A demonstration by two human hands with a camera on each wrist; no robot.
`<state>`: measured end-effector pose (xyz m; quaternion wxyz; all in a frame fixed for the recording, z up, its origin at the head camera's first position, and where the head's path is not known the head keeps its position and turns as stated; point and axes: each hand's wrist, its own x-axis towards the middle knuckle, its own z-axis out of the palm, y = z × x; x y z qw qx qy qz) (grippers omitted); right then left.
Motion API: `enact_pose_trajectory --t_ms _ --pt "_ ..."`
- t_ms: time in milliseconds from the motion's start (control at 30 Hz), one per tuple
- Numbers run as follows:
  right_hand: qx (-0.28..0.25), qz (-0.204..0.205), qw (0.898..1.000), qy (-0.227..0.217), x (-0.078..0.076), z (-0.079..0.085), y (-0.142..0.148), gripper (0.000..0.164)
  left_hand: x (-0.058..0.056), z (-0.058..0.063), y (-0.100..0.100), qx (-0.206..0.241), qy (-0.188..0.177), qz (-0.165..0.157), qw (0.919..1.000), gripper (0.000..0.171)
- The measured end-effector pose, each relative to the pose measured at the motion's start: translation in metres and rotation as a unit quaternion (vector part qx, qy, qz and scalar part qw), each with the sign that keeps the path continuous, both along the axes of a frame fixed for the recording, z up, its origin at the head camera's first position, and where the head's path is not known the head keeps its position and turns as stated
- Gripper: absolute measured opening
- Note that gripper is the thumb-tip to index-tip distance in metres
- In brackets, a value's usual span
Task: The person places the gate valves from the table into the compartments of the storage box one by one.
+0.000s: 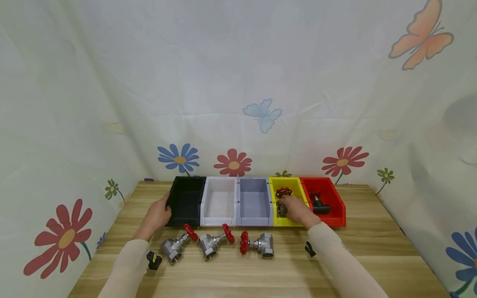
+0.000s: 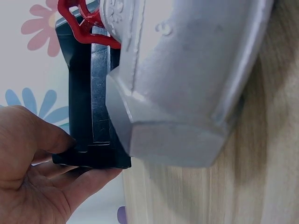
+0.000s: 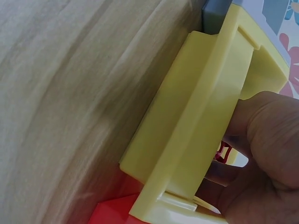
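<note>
My left hand (image 1: 157,214) holds the left side wall of the black bin (image 1: 185,203); in the left wrist view the thumb lies on the inside and the fingers are outside and under the bin's edge. Inside the yellow bin (image 1: 292,182), my right hand (image 1: 295,210) has its curled fingers around a metal valve (image 1: 282,210). Its red handwheel (image 1: 283,191) points to the back of the bin. In the right wrist view the yellow front wall (image 3: 205,126) and the hand cover most of that valve.
White (image 1: 220,200) and grey bins (image 1: 255,200) stand between black and yellow. The red bin (image 1: 340,222) at the right holds a dark T-shaped piece (image 1: 321,208). Three steel valves with red handwheels, the left valve (image 1: 173,249), middle valve (image 1: 209,245) and right valve (image 1: 265,245), lie in front.
</note>
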<state>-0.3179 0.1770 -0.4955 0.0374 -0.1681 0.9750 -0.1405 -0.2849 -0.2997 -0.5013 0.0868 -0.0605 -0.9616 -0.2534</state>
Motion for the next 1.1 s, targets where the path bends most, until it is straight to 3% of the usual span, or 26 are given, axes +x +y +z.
enact_pose_trajectory --t_ms 233,567,933,1100 --pt "0.007 0.003 1.000 0.002 0.002 0.003 -0.001 0.050 -0.001 0.001 0.000 -0.001 -0.002 0.005 1.0000 0.058" --pt "0.009 0.003 0.999 0.033 0.012 0.022 0.001 0.050 0.001 0.001 0.000 0.000 -0.007 0.002 1.0000 0.058" --pt "-0.013 -0.021 0.998 0.056 0.035 0.047 0.009 0.048 0.000 0.000 -0.002 -0.002 -0.008 0.000 1.0000 0.059" --pt "-0.007 -0.012 0.997 0.072 0.043 0.056 0.011 0.051 0.000 0.000 -0.002 0.002 -0.019 0.001 0.9998 0.059"
